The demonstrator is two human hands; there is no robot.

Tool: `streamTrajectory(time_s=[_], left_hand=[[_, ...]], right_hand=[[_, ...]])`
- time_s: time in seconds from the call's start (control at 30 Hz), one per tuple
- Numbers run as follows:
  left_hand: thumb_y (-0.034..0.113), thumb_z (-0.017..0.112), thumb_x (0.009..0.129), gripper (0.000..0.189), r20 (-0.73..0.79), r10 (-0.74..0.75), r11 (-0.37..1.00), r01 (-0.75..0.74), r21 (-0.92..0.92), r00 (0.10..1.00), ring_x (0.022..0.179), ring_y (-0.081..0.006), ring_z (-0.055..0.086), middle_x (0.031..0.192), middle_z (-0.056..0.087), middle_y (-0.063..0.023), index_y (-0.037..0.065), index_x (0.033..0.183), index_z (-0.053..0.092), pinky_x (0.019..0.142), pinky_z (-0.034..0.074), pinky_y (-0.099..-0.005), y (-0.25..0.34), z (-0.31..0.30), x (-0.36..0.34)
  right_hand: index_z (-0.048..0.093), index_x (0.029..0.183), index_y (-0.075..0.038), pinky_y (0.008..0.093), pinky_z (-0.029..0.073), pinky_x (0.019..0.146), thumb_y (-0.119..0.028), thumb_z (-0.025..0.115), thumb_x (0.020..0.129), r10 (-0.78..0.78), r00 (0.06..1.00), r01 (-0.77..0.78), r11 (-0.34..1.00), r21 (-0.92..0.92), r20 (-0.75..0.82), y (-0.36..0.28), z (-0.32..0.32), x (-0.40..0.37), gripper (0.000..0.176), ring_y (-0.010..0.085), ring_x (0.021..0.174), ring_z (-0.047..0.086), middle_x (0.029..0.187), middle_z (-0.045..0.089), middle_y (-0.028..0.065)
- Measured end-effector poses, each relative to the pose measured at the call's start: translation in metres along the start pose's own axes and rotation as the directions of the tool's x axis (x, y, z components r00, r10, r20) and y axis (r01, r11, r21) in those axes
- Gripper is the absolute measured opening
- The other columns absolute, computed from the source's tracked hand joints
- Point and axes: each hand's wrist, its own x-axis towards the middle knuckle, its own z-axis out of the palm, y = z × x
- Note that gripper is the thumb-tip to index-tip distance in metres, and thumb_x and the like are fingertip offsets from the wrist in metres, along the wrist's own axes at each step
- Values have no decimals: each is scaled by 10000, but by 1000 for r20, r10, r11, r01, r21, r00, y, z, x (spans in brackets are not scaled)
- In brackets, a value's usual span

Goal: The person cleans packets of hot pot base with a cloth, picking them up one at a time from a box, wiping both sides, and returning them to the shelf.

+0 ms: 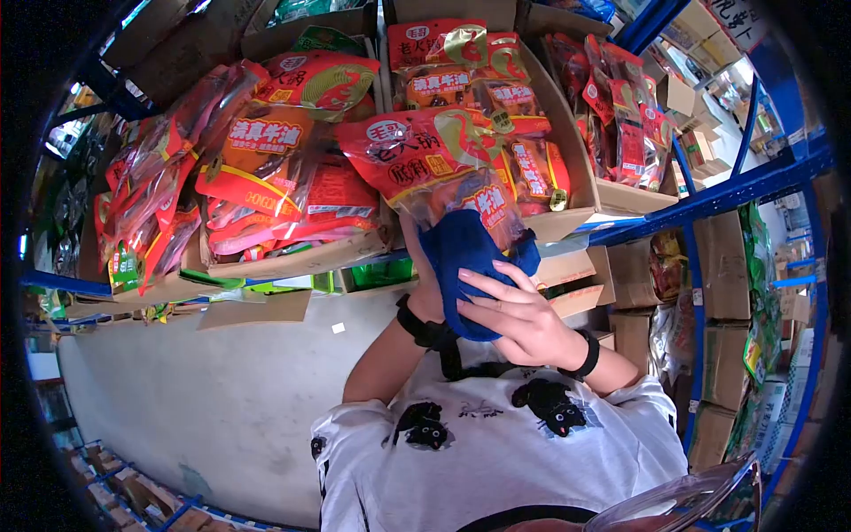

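Note:
A blue cloth (470,257) lies over the lower part of a red packet of hot pot base (425,146). My right hand (514,310) is closed on the cloth, its fingers curled over the front. On the other side, my left hand (424,288) grips the packet's lower edge; its fingers are mostly hidden behind the cloth and packet. The packet tilts up in front of an open carton (581,164) of similar red packets. Through its clear window an orange-red block shows.
Further cartons of red packets stand left (301,253) and right (634,195) on a blue-framed shelf (709,195). Green packs (381,273) sit on the level below. Brown boxes (722,266) are stacked at the right. Grey floor (213,381) lies to the left.

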Motion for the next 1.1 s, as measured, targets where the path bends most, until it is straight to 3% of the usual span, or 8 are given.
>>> streamTrajectory(time_s=[0.13,0.2,0.3,0.47,0.63,0.73,0.9,1.1], left_hand=[[778,210,802,891,-41,228,860,-182,476,973,1138,-253,517,1284,491,-119,104,1371,337,1000,397,-399,-13,-8,3],[718,200,853,827,563,1,993,67,-101,827,1225,-259,445,1359,421,-114,108,1405,280,1058,329,-405,-10,-22,10],[635,166,909,744,301,145,658,-319,682,943,1299,-261,350,1424,331,-112,103,1426,231,1100,252,-407,-12,-13,3],[565,165,945,680,389,209,874,-350,337,897,1330,-246,297,1455,275,-109,90,1429,211,1111,223,-410,-30,-36,23],[591,236,925,697,171,400,447,-355,821,900,1281,-252,377,1412,350,-122,88,1406,268,1082,288,-415,-35,-84,20],[642,330,876,748,502,-32,997,64,-47,864,1202,-264,467,1337,443,-134,75,1364,340,1030,363,-431,15,-64,10],[668,365,845,777,123,104,992,-112,61,987,1133,-281,523,1283,493,-141,56,1325,385,976,418,-445,15,-29,10],[659,352,854,768,142,173,975,-189,115,975,1134,-286,522,1289,487,-144,54,1326,382,973,421,-440,17,-3,8]], right_hand=[[544,1147,32,553,231,1054,-31,549,709,118,993,-118,993,-11,4,-4,-6,4,442,382,1261,402,1124,583,182],[516,1175,35,560,185,1072,-134,607,728,154,978,-156,988,0,140,-4,-13,10,487,410,1302,319,1190,536,204],[424,1237,58,570,130,1081,-332,654,749,172,966,-162,985,-68,191,-2,-15,16,666,441,1338,198,1275,435,255],[367,1264,64,572,107,1081,-473,673,722,206,973,-190,970,-155,102,6,-13,41,823,447,1349,144,1312,384,266],[418,1300,-43,537,203,1075,-320,724,695,171,976,-162,984,-73,135,1,-1,35,732,333,1349,252,1325,435,162],[464,1266,-56,529,236,1068,-227,694,729,93,972,-105,993,47,214,3,-5,19,609,311,1325,309,1309,458,127],[657,1042,-66,436,393,913,-127,639,766,-124,975,128,992,-10,186,24,-25,-17,282,281,1143,523,1026,643,89],[678,890,17,317,470,833,21,588,746,459,722,-373,888,267,-517,53,-41,-53,170,224,899,624,907,673,113]])
